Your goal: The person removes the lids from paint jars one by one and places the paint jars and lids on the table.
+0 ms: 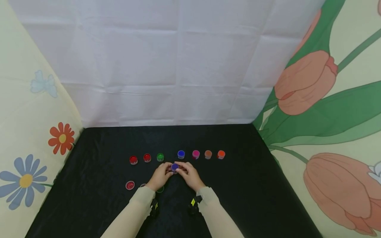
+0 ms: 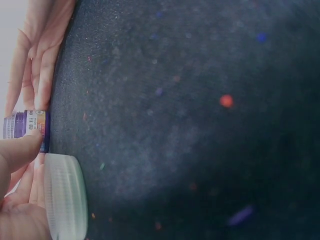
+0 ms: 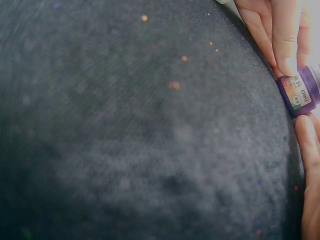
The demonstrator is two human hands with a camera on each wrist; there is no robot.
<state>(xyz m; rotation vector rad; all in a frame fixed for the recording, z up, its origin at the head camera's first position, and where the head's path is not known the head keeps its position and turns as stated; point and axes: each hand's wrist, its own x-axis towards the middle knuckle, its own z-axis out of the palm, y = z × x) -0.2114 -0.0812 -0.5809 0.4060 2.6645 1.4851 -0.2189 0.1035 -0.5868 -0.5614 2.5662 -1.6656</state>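
Both hands hold a small purple paint jar [image 1: 174, 167] between them, near the middle of the black cloth. It has a printed label and a ribbed lid, seen on its side in the left wrist view. My left hand [image 1: 160, 176] grips it from the left, its thumb [image 2: 22, 150] across the label. From the other side my right hand [image 1: 190, 176] has its thumb and fingers at the jar's top and edge. Beside the left hand, a pale green-tinted round lid [image 2: 67, 197] stands out in the left wrist view. Part of a green-rimmed lid [image 1: 160, 189] shows by the left wrist.
Behind the hands runs a row of paint jars: two red [image 1: 133, 160], a green [image 1: 160, 157], a blue [image 1: 181, 154], a pink [image 1: 195, 154], a brownish [image 1: 208, 154] and an orange [image 1: 221, 154]. A red lid [image 1: 130, 185] lies left of the left arm; another is partly hidden.
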